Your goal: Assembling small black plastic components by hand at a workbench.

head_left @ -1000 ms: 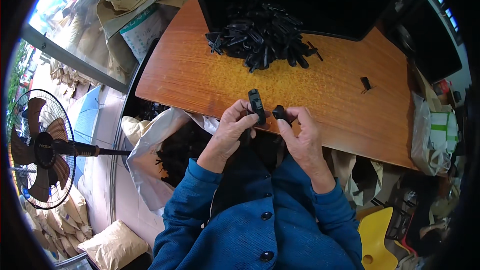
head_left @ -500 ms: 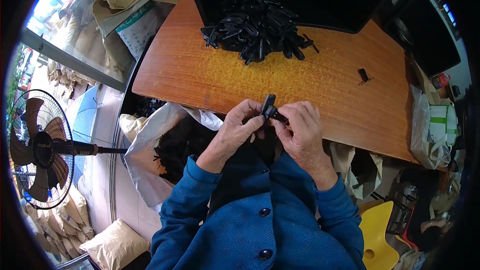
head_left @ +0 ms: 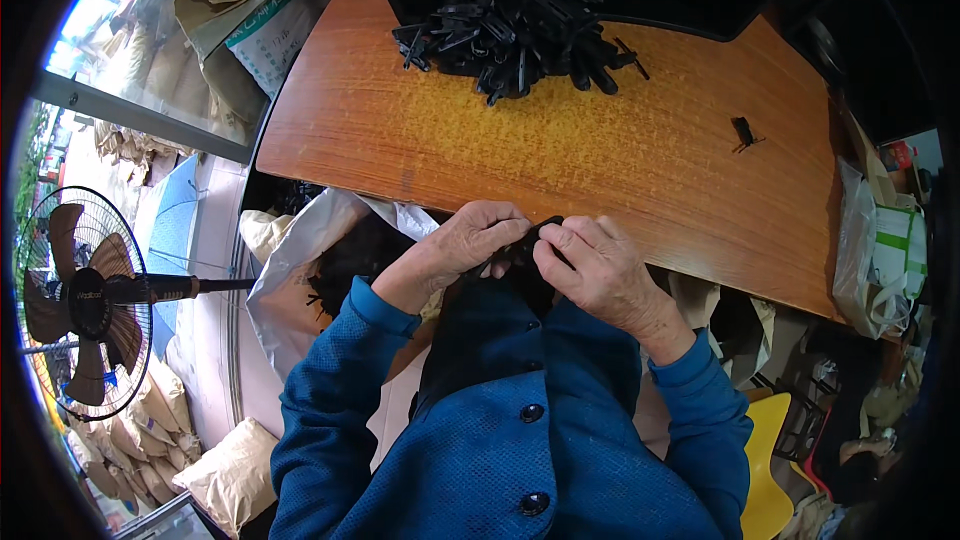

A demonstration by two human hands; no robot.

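Head cam, fisheye; looks down, close.

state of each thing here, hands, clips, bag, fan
left hand: closed on the black part
right hand: closed on the black part
black part: held between both hands
clip pile: heaped on table
lone clip: lying apart
bag: open
fan: upright

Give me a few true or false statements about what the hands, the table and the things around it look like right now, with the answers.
1. Both hands, left hand and right hand, grip one small black part between them. True.
2. The pile of black parts lies at the table's near edge. False: it lies at the far side.
3. A single black piece lies apart on the wooden table. True.
4. The standing fan is on the person's right. False: it stands on the left.
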